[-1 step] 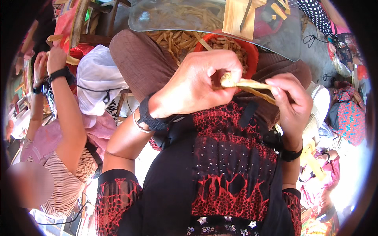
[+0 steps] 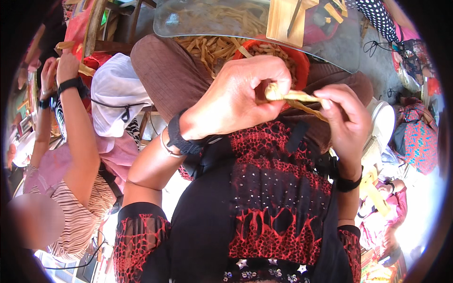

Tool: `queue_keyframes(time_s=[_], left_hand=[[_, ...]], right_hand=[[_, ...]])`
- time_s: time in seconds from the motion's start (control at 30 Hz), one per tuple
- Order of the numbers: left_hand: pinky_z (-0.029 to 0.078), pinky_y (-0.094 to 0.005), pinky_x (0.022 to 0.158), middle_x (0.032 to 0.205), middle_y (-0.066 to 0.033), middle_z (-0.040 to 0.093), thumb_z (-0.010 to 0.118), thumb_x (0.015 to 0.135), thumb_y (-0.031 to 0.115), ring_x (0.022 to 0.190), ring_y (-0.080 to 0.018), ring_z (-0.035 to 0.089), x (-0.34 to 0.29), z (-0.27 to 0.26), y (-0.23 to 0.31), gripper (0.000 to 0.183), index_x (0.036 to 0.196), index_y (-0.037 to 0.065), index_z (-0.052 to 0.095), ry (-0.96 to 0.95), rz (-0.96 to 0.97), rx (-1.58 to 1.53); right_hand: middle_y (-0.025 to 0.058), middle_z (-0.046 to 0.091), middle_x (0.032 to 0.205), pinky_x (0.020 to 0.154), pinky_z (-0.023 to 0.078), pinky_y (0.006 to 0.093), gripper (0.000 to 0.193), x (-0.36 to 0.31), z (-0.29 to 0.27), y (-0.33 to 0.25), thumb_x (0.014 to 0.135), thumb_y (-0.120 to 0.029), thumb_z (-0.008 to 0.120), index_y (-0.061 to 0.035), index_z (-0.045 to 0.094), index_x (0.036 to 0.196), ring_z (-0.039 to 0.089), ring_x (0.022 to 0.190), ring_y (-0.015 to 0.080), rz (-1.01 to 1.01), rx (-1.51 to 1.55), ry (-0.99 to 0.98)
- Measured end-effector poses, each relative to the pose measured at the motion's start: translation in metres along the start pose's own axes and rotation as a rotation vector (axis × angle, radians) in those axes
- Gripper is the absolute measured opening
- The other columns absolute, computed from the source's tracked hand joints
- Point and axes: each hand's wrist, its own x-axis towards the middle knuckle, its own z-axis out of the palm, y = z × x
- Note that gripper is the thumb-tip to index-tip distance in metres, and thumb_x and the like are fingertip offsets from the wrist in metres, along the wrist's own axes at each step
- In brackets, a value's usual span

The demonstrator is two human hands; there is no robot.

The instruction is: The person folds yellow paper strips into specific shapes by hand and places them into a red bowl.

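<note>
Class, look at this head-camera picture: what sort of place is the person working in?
Probably a shared handcraft workplace, perhaps outdoors. Both hands work a tan strip above a red bowl of similar strips, and a co-worker sits close beside.

I wear a black top with a red crackle-patterned, studded front panel (image 2: 278, 198) and red-and-black patterned sleeves (image 2: 141, 240). Above that panel, my left wrist carries a black wristband (image 2: 181, 137) and a thin metal bangle (image 2: 166, 147). My right wrist, beside the panel, has a black band (image 2: 348, 183).
</note>
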Motion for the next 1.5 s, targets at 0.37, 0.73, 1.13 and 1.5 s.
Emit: queue_keyframes(time_s=[0.37, 0.73, 1.13, 1.5], left_hand=[[0.051, -0.023, 0.071, 0.098, 0.0002, 0.059, 0.078, 0.077, 0.001, 0.087, -0.007, 0.06, -0.015, 0.0, -0.005, 0.029, 0.101, 0.003, 0.06, -0.028, -0.222, -0.361], [0.054, -0.0252, 0.074, 0.1, -0.009, 0.067, 0.067, 0.074, -0.014, 0.089, -0.0142, 0.067, -0.008, -0.003, 0.0, 0.035, 0.105, 0.003, 0.063, 0.08, 0.06, 0.226], [0.05, -0.0283, 0.056, 0.078, -0.0085, 0.066, 0.08, 0.073, 0.011, 0.066, -0.0199, 0.065, -0.013, -0.008, -0.007, 0.026, 0.094, 0.002, 0.067, 0.102, 0.108, 0.396], [0.048, -0.0307, 0.062, 0.081, -0.0087, 0.064, 0.066, 0.088, 0.017, 0.072, -0.0217, 0.063, -0.023, -0.024, 0.002, 0.014, 0.088, 0.003, 0.065, -0.189, -0.115, 0.273]], right_hand=[[0.0097, 0.063, 0.078, 0.063, 0.048, 0.0281, 0.006, 0.008, 0.017, 0.003, 0.084, 0.003, 0.063, 0.0012, 0.064, 0.09, 0.061, 0.069, 0.0188, 0.062, 0.112, -0.138], [0.0085, 0.068, 0.088, 0.072, 0.051, 0.0235, 0.023, 0.014, 0.024, 0.001, 0.093, -0.01, 0.059, 0.0064, 0.06, 0.109, 0.064, 0.08, 0.0096, 0.284, 0.399, -0.407], [0.0033, 0.064, 0.074, 0.052, 0.034, 0.0177, 0.025, 0.036, 0.014, -0.011, 0.092, -0.02, 0.064, 0.0046, 0.069, 0.092, 0.051, 0.059, 0.0042, 0.604, 0.657, -0.418], [0.0052, 0.065, 0.071, 0.057, 0.045, 0.0241, 0.011, 0.031, 0.012, -0.004, 0.085, -0.008, 0.07, 0.0031, 0.069, 0.086, 0.059, 0.062, 0.0085, 0.126, 0.177, -0.278]])
